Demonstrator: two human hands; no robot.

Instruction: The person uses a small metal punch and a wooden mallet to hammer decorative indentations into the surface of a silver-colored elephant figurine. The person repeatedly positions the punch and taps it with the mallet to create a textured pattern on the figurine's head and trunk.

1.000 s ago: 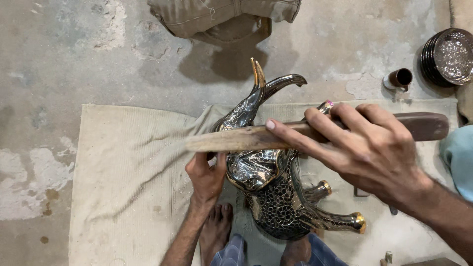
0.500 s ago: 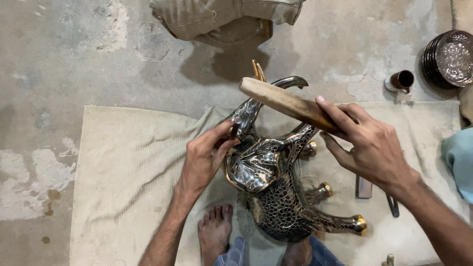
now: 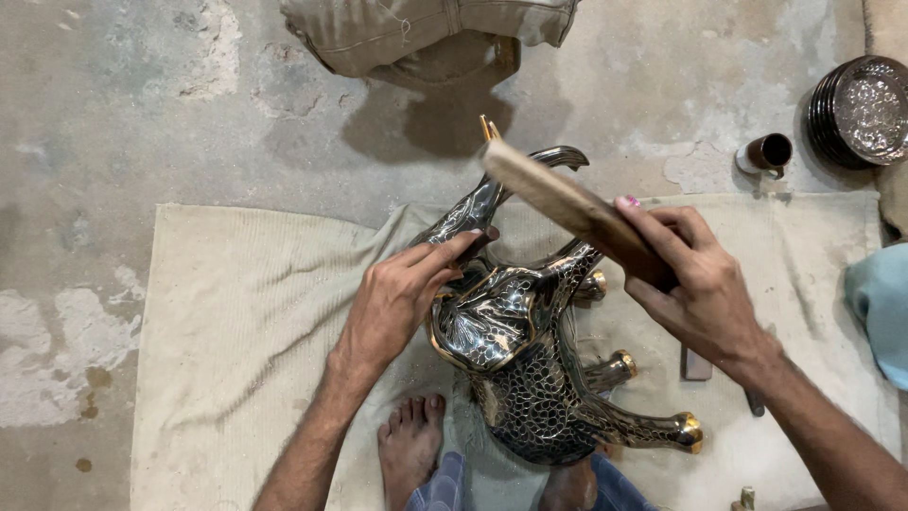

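Bare concrete floor, cream cloth (image 3: pixel 236 312) spread over it. Lying directly under both hands, a shiny engraved silver-and-gold metal animal figure (image 3: pixel 530 360), long axis running away toward the far side. Left hand (image 3: pixel 402 298) nearer, fingers nearly flat on the neck. Right hand (image 3: pixel 700 284) clenched round a flat wooden stick (image 3: pixel 558 201) raised above.

Evenly lit from above, moderately bright, colours slightly muted. Soft dark shadow on the grey concrete floor (image 3: pixel 142 114) beneath the beige folded garment (image 3: pixel 426 33). Bright specular glints across the engraved silver-and-gold metal animal figure (image 3: pixel 515 355). Motion blur along the brown wooden stick (image 3: pixel 558 203); elsewhere sharp, without noticeable edge distortion.
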